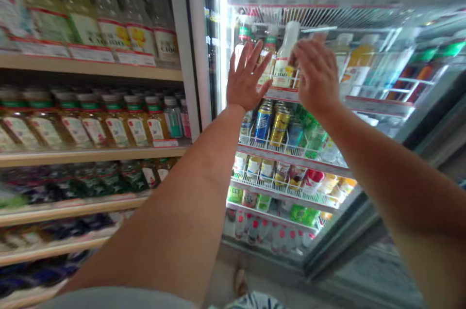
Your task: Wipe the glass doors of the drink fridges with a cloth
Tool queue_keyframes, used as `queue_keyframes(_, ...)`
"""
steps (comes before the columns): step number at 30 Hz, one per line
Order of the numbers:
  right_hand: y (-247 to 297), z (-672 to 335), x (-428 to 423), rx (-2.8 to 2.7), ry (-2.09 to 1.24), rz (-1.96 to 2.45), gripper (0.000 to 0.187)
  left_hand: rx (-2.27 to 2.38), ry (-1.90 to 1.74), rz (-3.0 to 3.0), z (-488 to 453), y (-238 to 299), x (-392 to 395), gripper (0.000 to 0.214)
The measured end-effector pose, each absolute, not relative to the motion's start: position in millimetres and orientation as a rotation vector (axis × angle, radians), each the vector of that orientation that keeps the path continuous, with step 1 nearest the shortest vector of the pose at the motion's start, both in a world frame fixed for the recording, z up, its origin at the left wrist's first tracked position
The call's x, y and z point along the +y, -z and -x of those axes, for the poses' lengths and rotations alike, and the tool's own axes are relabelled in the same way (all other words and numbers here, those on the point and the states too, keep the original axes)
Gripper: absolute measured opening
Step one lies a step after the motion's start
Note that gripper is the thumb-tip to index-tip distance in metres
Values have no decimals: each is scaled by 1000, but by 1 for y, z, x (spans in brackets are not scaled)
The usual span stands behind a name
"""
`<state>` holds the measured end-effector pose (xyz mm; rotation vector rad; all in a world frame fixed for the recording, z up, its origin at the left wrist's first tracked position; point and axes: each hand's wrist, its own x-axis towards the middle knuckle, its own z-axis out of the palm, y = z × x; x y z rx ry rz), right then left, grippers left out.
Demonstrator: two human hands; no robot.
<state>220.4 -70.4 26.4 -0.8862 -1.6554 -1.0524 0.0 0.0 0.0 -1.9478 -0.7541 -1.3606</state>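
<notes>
Both my arms reach up into an open drinks fridge. My left hand is raised with fingers spread, palm toward the bottles, holding nothing. My right hand is beside it, fingers stretched out and slightly blurred, close to a pale bottle with a white cap on the upper wire shelf. Whether the right hand touches that bottle I cannot tell. Bottles with green caps stand to the left of it.
Below are wire shelves of cans, cups and small bottles. The fridge door stands open on the right. Wooden shelves with rows of bottled drinks fill the left. A foot shows on the floor.
</notes>
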Motion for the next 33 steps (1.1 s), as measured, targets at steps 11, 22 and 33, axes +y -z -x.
queue_keyframes(11,-24,-230,-72,-1707,1145,845,49,-757,1354,1875,-1,1,3,64)
queue_keyframes(22,-15,-226,-72,-1780,1134,862,49,-731,1326,1816,-1,1,4,63)
queue_keyframes(33,-19,-226,-77,-1845,1087,857,50,-737,1293,1739,-3,0,4,66)
